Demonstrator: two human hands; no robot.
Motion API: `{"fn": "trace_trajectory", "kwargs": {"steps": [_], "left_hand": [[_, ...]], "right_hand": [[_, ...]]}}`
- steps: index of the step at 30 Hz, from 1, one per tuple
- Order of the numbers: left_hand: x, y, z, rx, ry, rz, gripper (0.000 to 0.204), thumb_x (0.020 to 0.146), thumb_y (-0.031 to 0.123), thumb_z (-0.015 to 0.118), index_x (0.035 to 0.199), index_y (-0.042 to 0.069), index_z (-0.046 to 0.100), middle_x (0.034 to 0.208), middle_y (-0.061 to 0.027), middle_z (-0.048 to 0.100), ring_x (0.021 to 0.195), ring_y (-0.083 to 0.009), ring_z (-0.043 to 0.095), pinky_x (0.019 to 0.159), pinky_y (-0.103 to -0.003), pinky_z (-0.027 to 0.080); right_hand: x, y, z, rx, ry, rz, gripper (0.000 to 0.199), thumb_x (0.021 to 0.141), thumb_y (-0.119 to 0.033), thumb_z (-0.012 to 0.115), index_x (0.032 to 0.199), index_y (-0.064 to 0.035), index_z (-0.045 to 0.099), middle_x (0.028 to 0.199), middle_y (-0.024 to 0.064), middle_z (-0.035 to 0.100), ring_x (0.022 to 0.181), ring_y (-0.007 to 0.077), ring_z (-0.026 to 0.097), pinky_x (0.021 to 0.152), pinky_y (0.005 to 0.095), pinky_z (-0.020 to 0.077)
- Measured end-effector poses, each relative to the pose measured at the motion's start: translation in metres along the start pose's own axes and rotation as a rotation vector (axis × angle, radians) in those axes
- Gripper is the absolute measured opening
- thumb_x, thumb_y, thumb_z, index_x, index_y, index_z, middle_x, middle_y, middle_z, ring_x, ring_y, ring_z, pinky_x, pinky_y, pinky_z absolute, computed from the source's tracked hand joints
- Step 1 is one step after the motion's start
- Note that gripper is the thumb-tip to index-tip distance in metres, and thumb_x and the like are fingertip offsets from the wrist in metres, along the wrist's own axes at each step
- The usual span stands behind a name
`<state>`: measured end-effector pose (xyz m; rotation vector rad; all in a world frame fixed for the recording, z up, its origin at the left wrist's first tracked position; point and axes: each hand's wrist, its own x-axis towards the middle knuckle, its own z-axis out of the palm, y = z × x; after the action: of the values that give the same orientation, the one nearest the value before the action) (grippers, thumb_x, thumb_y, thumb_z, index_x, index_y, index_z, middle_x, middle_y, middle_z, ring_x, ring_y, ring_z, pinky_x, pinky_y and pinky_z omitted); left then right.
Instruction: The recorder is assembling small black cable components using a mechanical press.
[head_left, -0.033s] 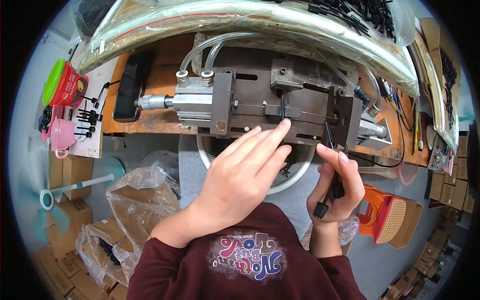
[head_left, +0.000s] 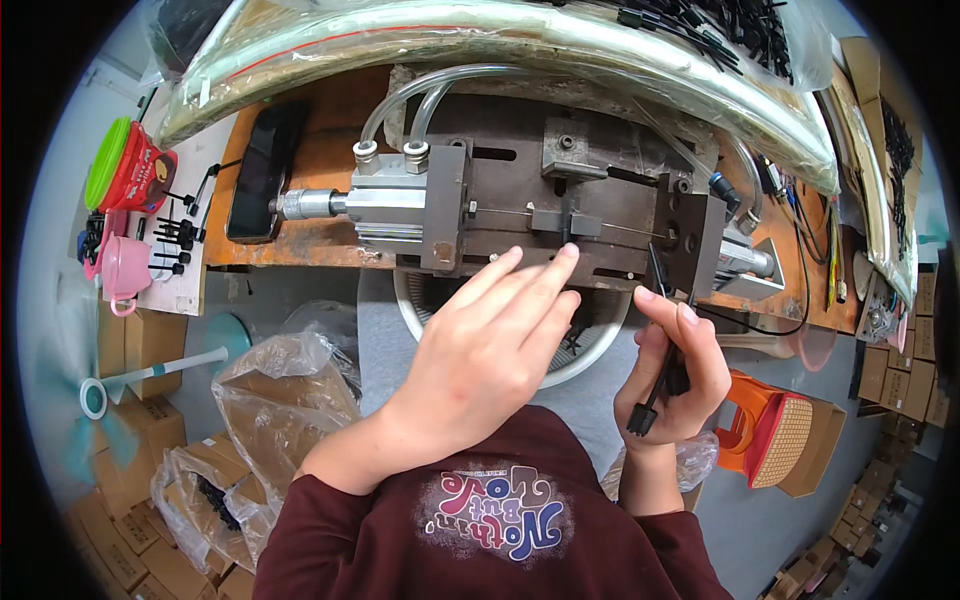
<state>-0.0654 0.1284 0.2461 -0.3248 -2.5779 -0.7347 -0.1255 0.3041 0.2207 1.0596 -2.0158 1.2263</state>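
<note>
Head view: looking down over both hands.
Thin black plastic strip (head_left: 662,345): upright in right hand (head_left: 672,378), just below the dark metal press fixture (head_left: 560,215).
Right fingers: curled shut around the strip.
Left hand (head_left: 490,350): flat, fingers spread, holding nothing, fingertips at fixture's front edge.
Below: white round basin (head_left: 590,355).
Support: orange wooden bench (head_left: 320,170).

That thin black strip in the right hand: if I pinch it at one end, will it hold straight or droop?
The black strip looks long, narrow and probably plastic, so it likely flexes a little, though it stands nearly straight in the right hand. It seems very light, held by fingertips alone. The blocky end at the bottom may give a surer pinch than the slim, possibly slippery shaft.
</note>
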Motion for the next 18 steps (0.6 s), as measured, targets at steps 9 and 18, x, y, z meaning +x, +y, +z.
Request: {"fn": "trace_trajectory", "kwargs": {"steps": [9, 18], "left_hand": [[0.01, -0.002, 0.002, 0.132, -0.079, -0.061, 0.024, 0.074, 0.007, 0.074, 0.097, 0.001, 0.07, 0.126, -0.012, 0.065, 0.077, -0.0206, 0.068, 0.073, -0.031, 0.054], [0.004, 0.007, -0.008, -0.576, -0.028, -0.046, 0.046, 0.07, 0.012, 0.084, 0.111, 0.001, 0.068, 0.112, -0.0129, 0.07, 0.077, -0.0217, 0.07, 0.066, -0.03, 0.056]], "right_hand": [[-0.002, 0.0, -0.002, 0.198, -0.012, 0.079, 0.037, 0.086, 0.016, 0.059, 0.119, 0.0004, 0.047, 0.108, 0.0259, 0.067, 0.08, 0.0278, 0.069, 0.067, 0.0311, 0.0557], [0.002, 0.007, -0.001, -0.032, -0.039, -0.099, 0.035, 0.08, 0.009, 0.064, 0.114, 0.0053, 0.056, 0.108, 0.0278, 0.068, 0.073, 0.0298, 0.066, 0.06, 0.0334, 0.0535]]}}
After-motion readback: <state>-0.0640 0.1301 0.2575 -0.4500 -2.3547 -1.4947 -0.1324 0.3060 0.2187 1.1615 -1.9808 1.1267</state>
